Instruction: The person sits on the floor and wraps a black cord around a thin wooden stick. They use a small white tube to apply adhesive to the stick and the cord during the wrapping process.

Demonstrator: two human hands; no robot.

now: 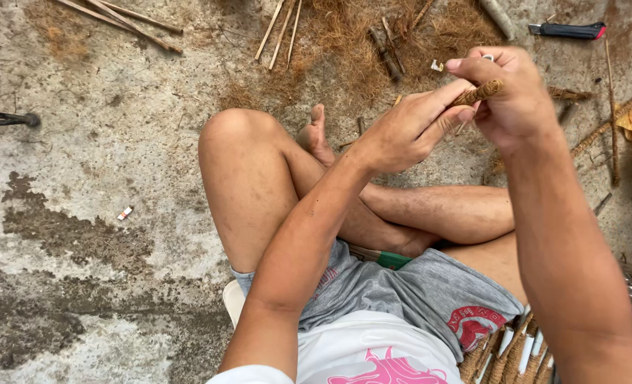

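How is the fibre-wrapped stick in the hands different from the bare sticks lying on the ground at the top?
The fibre-wrapped stick is brown and rough; the bare sticks are pale and smooth. It is held up between the left hand and the right hand; they lie loose on the concrete floor. Both are thin and straight.

Two hands: left hand (401, 131), right hand (511, 92), sharing one fibre-wrapped stick (478, 93). One utility knife (567, 30) beyond the right hand. Three pale bare sticks (280, 30) beyond the left hand. One fibre pile (358, 43). One bundle of wrapped sticks (508, 355) near the right elbow, number unclear.
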